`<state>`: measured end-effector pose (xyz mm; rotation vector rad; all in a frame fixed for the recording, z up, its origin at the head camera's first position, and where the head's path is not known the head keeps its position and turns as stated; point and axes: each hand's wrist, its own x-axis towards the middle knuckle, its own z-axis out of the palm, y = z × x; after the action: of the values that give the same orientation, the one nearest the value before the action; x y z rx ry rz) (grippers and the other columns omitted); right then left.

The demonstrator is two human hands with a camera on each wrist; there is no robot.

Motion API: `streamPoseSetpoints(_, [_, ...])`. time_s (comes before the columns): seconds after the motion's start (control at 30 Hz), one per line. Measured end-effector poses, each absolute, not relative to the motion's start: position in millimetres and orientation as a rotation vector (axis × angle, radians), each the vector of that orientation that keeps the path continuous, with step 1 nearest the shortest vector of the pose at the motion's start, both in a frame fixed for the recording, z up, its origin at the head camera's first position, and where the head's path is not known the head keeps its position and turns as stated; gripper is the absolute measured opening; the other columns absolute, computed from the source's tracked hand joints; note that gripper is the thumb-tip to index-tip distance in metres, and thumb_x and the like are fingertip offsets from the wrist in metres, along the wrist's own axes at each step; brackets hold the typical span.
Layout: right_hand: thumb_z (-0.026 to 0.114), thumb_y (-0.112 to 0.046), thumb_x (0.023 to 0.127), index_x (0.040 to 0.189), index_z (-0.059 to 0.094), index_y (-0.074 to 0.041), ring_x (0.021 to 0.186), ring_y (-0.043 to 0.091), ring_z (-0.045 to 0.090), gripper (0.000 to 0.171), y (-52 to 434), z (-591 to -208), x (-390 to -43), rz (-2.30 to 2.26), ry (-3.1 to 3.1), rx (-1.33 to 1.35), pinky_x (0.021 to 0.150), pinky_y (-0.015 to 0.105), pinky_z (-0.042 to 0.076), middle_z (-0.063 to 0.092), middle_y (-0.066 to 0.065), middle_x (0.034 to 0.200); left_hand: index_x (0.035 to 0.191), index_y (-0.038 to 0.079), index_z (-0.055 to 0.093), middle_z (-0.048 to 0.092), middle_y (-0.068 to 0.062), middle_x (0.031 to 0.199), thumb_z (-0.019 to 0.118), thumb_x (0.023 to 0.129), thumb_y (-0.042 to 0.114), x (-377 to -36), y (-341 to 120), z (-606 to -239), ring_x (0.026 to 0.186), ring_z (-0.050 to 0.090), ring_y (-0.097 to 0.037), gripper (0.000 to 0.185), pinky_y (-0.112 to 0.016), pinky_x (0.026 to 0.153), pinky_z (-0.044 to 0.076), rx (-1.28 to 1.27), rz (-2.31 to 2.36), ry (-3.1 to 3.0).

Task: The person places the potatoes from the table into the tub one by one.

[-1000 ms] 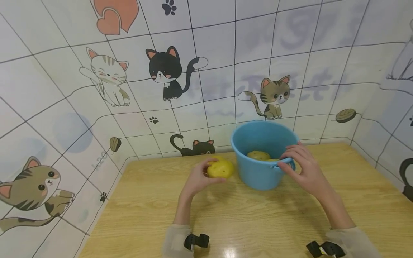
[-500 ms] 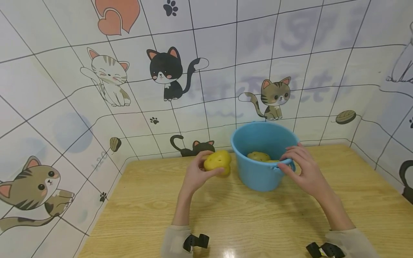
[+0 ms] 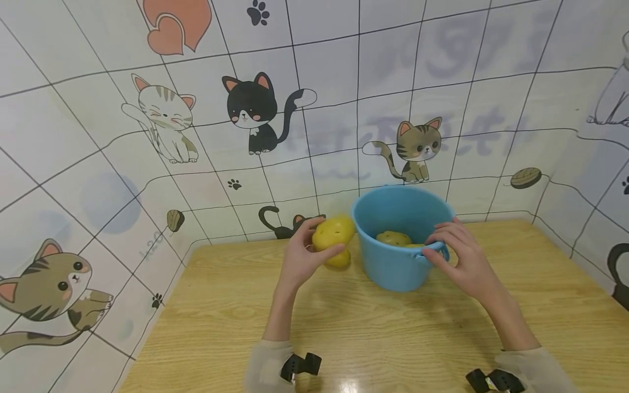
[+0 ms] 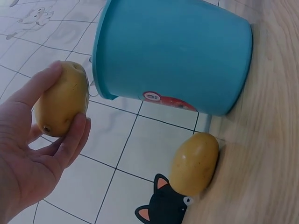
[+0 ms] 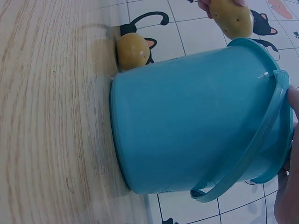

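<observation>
My left hand (image 3: 302, 254) grips a yellow potato (image 4: 62, 100) between thumb and fingers, raised off the table just left of the blue bucket (image 3: 393, 267). A second potato (image 4: 194, 164) lies on the table below it, at the foot of the bucket; the right wrist view shows this same potato (image 5: 132, 51) beside the bucket's base. My right hand (image 3: 464, 262) holds the bucket's near right rim, thumb outside and fingers over the edge. Inside the bucket, a potato (image 3: 393, 238) shows, with part of another partly hidden by the rim and fingers.
The wooden table (image 3: 221, 322) meets a white tiled wall (image 3: 334, 136) printed with cartoon cats, close behind the bucket. A side wall (image 3: 44, 164) stands along the left. The bucket's handle (image 5: 254, 144) hangs down its outer side.
My left hand has lifted the potato from the table up toward the bucket's rim height, uncovering the second potato beneath. My right hand stays on the rim.
</observation>
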<state>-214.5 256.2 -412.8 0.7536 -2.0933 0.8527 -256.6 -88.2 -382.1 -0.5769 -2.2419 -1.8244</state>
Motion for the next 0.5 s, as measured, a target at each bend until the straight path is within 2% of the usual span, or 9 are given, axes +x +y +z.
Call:
streamPoseSetpoints(0.3, [0.073, -0.024, 0.094, 0.098, 0.068, -0.011, 0.120, 0.035, 0.050, 0.014, 256, -412, -212, 0.856, -2.124, 0.740, 0.121, 0.052, 0.017, 0.063, 0.006, 0.103, 0.131, 0.023, 0.063, 0.069, -0.005, 0.109, 0.091, 0.076, 0.028, -254, -71, -368, 0.091, 0.064, -0.022, 0.062, -0.037, 0.079, 0.057, -0.563, -1.810, -2.187])
streamPoseSetpoints(0.5, [0.069, -0.032, 0.098, 0.097, 0.067, -0.010, 0.119, 0.036, 0.050, 0.021, 256, -412, -213, 0.852, -2.100, 0.753, 0.121, 0.050, 0.018, 0.063, 0.006, 0.102, 0.132, 0.024, 0.063, 0.069, -0.003, 0.113, 0.091, 0.075, 0.028, -253, -60, -363, 0.089, 0.064, -0.021, 0.063, -0.038, 0.079, 0.057, -0.592, -1.779, -2.175])
